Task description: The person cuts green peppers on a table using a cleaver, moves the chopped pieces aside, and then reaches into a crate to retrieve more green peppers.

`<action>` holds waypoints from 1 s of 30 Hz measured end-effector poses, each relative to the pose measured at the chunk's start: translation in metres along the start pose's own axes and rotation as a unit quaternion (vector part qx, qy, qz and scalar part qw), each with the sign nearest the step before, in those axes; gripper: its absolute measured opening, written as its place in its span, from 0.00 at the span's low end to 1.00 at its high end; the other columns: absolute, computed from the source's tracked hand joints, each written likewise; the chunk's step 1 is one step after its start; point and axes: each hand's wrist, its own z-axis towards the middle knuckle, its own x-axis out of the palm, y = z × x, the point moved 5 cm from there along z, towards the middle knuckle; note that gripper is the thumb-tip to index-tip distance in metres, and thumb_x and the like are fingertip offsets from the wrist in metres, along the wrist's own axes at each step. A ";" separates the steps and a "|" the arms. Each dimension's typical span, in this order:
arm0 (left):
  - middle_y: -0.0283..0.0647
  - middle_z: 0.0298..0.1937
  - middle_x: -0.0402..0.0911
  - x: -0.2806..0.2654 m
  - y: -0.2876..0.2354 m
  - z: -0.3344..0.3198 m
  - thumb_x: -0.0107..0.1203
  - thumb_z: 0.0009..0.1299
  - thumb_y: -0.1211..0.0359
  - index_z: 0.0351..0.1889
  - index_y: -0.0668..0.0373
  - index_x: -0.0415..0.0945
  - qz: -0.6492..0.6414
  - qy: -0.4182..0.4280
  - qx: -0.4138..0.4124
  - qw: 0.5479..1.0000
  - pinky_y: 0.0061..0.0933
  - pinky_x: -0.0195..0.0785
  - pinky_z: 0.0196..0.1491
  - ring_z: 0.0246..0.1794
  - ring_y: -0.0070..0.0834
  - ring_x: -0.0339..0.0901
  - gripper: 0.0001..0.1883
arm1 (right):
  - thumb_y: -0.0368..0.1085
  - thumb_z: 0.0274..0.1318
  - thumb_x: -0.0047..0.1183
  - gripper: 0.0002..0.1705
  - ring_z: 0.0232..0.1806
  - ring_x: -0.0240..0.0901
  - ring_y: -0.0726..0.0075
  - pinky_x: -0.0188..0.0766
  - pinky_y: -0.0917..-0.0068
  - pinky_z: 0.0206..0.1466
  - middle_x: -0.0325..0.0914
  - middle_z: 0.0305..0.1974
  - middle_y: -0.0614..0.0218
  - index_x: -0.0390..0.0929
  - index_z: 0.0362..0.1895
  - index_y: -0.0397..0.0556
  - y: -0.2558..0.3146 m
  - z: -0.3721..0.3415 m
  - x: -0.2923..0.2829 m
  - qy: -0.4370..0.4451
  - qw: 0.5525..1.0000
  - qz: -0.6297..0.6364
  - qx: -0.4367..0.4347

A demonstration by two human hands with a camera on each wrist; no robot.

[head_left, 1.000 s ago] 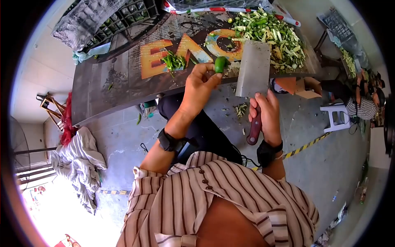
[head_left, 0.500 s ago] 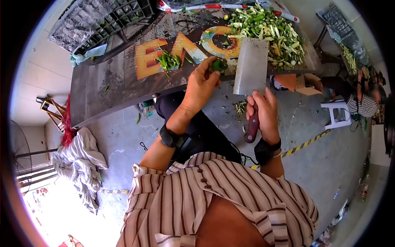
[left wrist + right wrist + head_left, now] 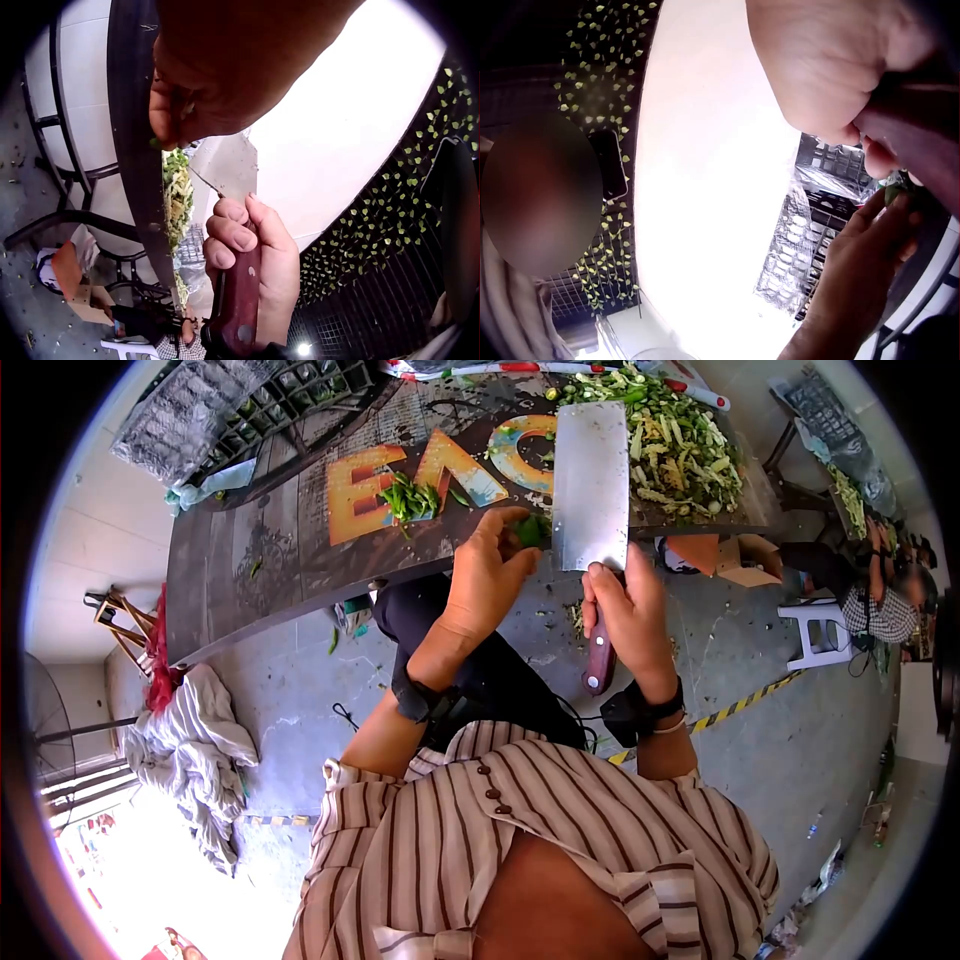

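In the head view my left hand (image 3: 480, 575) pinches a green pepper (image 3: 535, 532) between thumb and fingers, at the near edge of the table. My right hand (image 3: 640, 615) grips a cleaver (image 3: 590, 490) by its dark red handle, with the broad blade pointing away from me, just right of the pepper. Fingers wrapped round the handle (image 3: 244, 292) show in the left wrist view. Chopped green peppers (image 3: 690, 460) lie heaped beyond the blade to the right. A smaller pile of green pieces (image 3: 410, 498) is left of the pepper.
The dark table (image 3: 240, 595) bears large orange letters. A black crate (image 3: 310, 395) with plastic wrap stands at the far left. On the floor to the right are a cardboard box (image 3: 750, 560) and a white stool (image 3: 815, 635), with another person beyond.
The cleaver has moved forward and left, its blade now close beside the pepper. In my left hand the pepper has shifted slightly down and sits more among the fingers.
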 end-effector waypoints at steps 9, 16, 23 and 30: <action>0.36 0.28 0.79 0.000 0.004 -0.001 0.60 0.59 0.79 0.51 0.67 0.69 0.015 0.005 0.000 1.000 0.18 0.70 0.30 0.26 0.17 0.75 0.21 | 0.32 0.62 0.46 0.11 0.14 0.66 0.71 0.62 0.73 0.17 0.66 0.16 0.64 0.58 0.32 0.42 0.002 0.008 0.008 0.007 0.987 -0.158 -0.006; 0.37 0.28 0.80 0.003 0.008 -0.003 0.61 0.59 0.78 0.51 0.68 0.68 0.037 0.008 0.010 0.999 0.19 0.70 0.31 0.27 0.18 0.76 0.22 | 0.31 0.59 0.48 0.11 0.26 0.69 0.33 0.65 0.52 0.27 0.71 0.21 0.43 0.62 0.36 0.36 0.005 0.014 0.012 -0.005 0.932 -0.345 -0.108; 0.39 0.29 0.80 0.004 0.012 -0.002 0.61 0.59 0.78 0.51 0.69 0.68 0.055 0.004 0.027 0.998 0.20 0.71 0.34 0.29 0.20 0.77 0.22 | 0.32 0.58 0.47 0.12 0.30 0.70 0.32 0.66 0.49 0.31 0.72 0.24 0.40 0.62 0.34 0.33 0.025 0.031 0.020 0.014 0.888 -0.439 -0.138; 0.38 0.33 0.80 -0.004 0.015 -0.006 0.59 0.61 0.79 0.50 0.68 0.68 -0.067 -0.008 0.004 0.998 0.20 0.71 0.34 0.31 0.21 0.78 0.19 | 0.35 0.60 0.41 0.11 0.15 0.68 0.72 0.66 0.69 0.17 0.69 0.20 0.62 0.61 0.35 0.37 0.027 0.068 0.018 0.145 0.913 -0.375 0.072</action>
